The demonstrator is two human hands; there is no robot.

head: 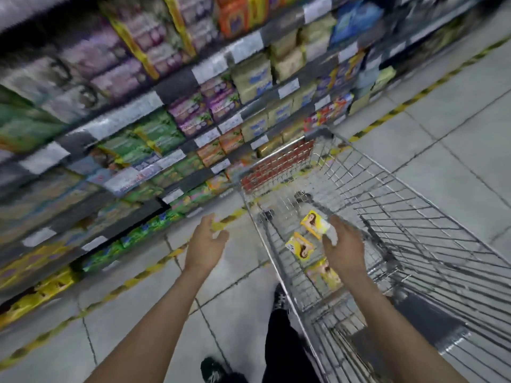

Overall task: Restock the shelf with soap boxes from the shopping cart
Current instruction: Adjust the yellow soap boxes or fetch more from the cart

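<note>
We're standing beside the shopping cart (387,217), which fills the frame from 3 to 5 o'clock; the shelf (124,120) runs across 9 to 12 o'clock, heavily motion-blurred. Both hands are out in front. Our left hand (206,241) hangs over the floor (456,120) just left of the cart rim, fingers spread and loosely curled, holding nothing. Our right hand (344,244) is over the cart basket, fingers open, right above the far soap box (313,223); contact with it is probably not made, but blur makes that unclear. The middle soap box (300,247) lies at 7 o'clock from the far one, just beside the right thumb. The near soap box (325,273) lies flat on the cart floor, partly under the right wrist. All three are yellow, face up. Yellow-black tape (154,268) lines the floor along the shelf base.
</note>
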